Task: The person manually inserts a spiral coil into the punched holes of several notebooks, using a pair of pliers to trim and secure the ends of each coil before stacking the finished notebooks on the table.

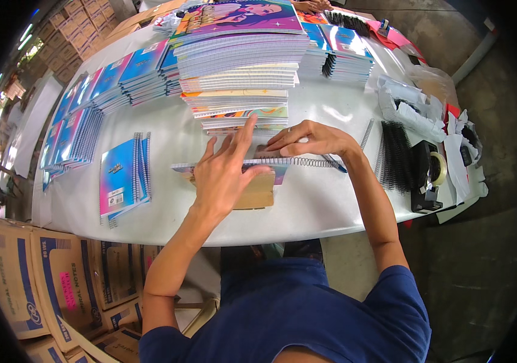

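Note:
An unfinished notebook (281,169) stands on edge near the table's front, its punched edge upward. My left hand (219,178) straddles that edge, thumb on the near side and stretched fingers on the far side, holding it. A wire spiral coil (316,162) runs along the edge and sticks out to the right. My right hand (314,139) is bent over the far side of the edge, fingers drawn together; what the fingertips hold is hidden. A brown block (255,195) sits against the near side of the notebook. Behind stands a tall stack of unbound notebooks (240,60).
Bound blue-pink notebooks (122,175) lie to the left, with more stacks (72,140) beyond. At right are black spiral coils (393,156), a tape dispenser (429,175) and crumpled plastic wrapping (412,115). Cartons (68,278) stand at lower left. Another person's hand (313,6) shows at the far edge.

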A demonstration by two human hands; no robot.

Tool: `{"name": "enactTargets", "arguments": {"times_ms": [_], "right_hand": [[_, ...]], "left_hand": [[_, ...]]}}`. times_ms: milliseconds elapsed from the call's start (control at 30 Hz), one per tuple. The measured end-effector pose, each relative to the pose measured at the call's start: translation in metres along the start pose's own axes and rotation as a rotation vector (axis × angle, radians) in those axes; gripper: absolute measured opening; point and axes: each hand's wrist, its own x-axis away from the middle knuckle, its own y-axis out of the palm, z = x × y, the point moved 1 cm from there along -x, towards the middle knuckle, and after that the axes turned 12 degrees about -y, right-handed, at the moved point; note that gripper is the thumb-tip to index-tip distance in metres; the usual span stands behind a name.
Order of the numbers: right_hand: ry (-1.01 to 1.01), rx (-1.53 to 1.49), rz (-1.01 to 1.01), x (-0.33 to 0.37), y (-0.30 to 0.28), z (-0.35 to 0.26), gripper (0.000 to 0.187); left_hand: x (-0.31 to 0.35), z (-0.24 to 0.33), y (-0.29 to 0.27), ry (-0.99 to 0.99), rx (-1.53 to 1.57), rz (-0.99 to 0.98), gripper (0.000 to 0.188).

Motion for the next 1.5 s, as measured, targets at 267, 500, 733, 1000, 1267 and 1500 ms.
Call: {"name": "enactTargets", "arguments": {"times_ms": [267,500,733,1000,1267,1500], "right_hand": [[-0.062,-0.087,0.068,-0.005,-0.001,0.001,0.06],[-0.044,-0.268,0.117,-0.018,0.009,0.01,0.051],[-0.145,-0.65,0.187,-0.027,0.018,0.008,0.05],[-0.077,-0.678,0.236,-0.047,0.03,0.011,0.05],[-0.189,-0.456,0.091,-0.064,0.033,0.031,0.046],[-0.076,-0.632,0.18,-0.077,0.042,0.005,0.05]], "left_hand": [[0.002,-0.011,-0.004,-0.05,0.016,0.018,0.102],[0.005,-0.018,-0.008,-0.076,-0.003,0.059,0.105],[0.007,-0.024,-0.012,-0.116,-0.02,0.1,0.105],[0.013,-0.041,-0.022,-0.161,-0.053,0.096,0.105],[0.018,-0.056,-0.034,-0.196,-0.089,0.106,0.106],[0.028,-0.076,-0.033,-0.338,0.341,0.23,0.111]]}}
